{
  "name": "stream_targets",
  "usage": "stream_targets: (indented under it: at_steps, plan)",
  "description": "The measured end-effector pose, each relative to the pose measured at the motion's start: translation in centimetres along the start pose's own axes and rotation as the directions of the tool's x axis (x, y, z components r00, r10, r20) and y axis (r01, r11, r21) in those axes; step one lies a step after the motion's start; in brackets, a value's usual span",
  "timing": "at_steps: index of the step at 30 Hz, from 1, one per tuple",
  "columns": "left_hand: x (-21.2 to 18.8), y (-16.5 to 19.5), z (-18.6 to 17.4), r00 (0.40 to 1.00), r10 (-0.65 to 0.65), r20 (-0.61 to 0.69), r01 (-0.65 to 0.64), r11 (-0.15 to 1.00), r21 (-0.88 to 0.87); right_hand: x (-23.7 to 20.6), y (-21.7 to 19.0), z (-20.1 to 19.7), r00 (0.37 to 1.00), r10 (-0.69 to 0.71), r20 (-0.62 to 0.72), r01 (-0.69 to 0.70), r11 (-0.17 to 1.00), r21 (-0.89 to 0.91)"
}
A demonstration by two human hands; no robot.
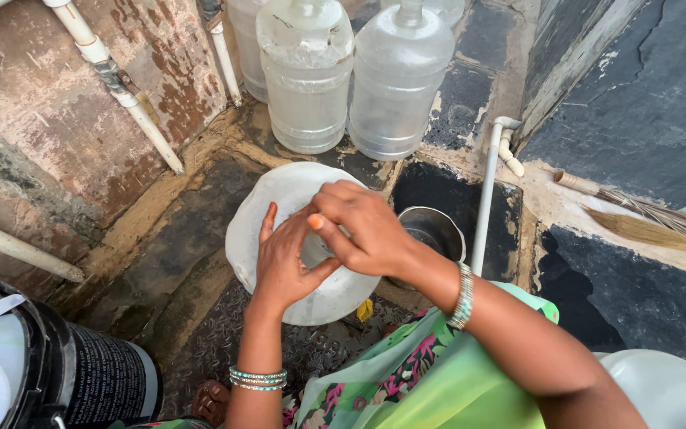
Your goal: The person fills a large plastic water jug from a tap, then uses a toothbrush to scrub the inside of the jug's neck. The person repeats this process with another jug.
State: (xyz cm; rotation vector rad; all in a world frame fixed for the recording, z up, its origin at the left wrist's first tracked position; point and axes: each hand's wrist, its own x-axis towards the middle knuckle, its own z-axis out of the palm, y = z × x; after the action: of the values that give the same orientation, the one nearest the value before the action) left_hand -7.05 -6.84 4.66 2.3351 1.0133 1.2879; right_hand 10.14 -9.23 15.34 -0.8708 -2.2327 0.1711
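Head view: both hands' fingers (pixel 335 230) grasp the round translucent plastic jug's (pixel 279 199) mouth.

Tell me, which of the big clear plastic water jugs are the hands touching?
The big clear plastic water jug on the floor right below the left hand and right hand. The other jugs stand untouched by the wall.
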Motion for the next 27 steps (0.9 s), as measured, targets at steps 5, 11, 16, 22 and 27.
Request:
stream_targets:
  at_steps: [5, 11, 16, 22, 27]
  plan:
    - [0.0, -0.1, -0.3, 1.000, -0.020, 0.014, 0.019, 0.999, 0.040, 0.2, -0.1, -2.1, 0.994, -0.018, -0.104, 0.024, 0.998, 0.056]
    - [0.1, -0.2, -0.9, 0.998, -0.044, -0.045, 0.048, 0.995, 0.083, -1.8, -2.7, -5.9, 0.969, 0.061, -0.240, -0.015, 0.982, 0.190]
    - [0.0, 0.1, -0.4, 0.997, -0.018, -0.072, 0.025, 0.995, 0.094, -0.2, -0.5, -0.9, 0.996, -0.005, -0.093, 0.009, 0.999, 0.037]
    - [-0.8, -0.6, -1.7, 0.999, 0.012, -0.036, -0.007, 0.991, 0.135, -0.6, 1.1, 2.2, 0.979, 0.199, -0.052, -0.189, 0.970, 0.154]
    - [-0.7, -1.6, -2.2, 0.983, 0.020, 0.181, -0.021, 1.000, 0.007, -1.0, 0.1, 2.1, 0.983, 0.176, -0.053, -0.162, 0.966, 0.200]
